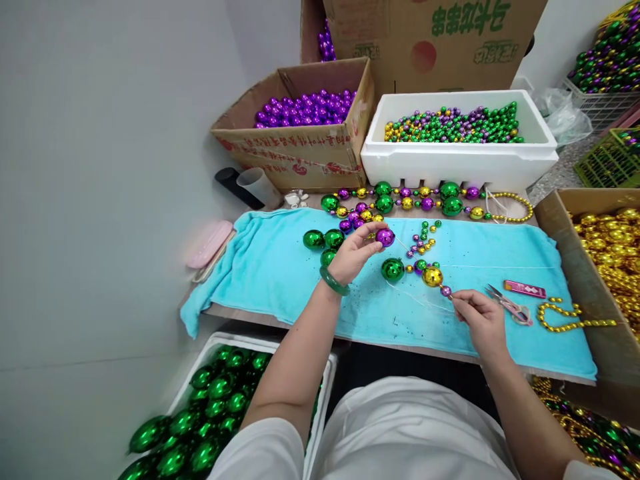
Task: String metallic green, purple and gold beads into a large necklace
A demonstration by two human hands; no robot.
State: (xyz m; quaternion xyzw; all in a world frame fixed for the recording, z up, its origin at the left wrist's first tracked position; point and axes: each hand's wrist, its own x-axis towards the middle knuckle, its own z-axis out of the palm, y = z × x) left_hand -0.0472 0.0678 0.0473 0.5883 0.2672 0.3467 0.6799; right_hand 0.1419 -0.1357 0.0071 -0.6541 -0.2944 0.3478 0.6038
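Between the thumb and fingers of my left hand (356, 252) is a shiny purple bead (385, 237), with a thin thread running from it to the right. My right hand (483, 320) pinches the end of a partly strung bead strand, close to a small light-purple bead (446, 291). Along that strand sit a gold bead (433, 276) and a large green bead (393, 269). Loose large green beads (314, 239) lie left of my left hand. Small loose beads (423, 243) are scattered beyond the strand. All rest on a turquoise towel (280, 280).
Scissors (513, 308), a pink box (525, 289) and a gold bead string (565, 325) lie at right. A finished-looking strand (425, 200) spans the back. Behind stand a white foam box (460, 160) and a carton (300, 159). A foam bin (219, 338) of green beads sits lower left.
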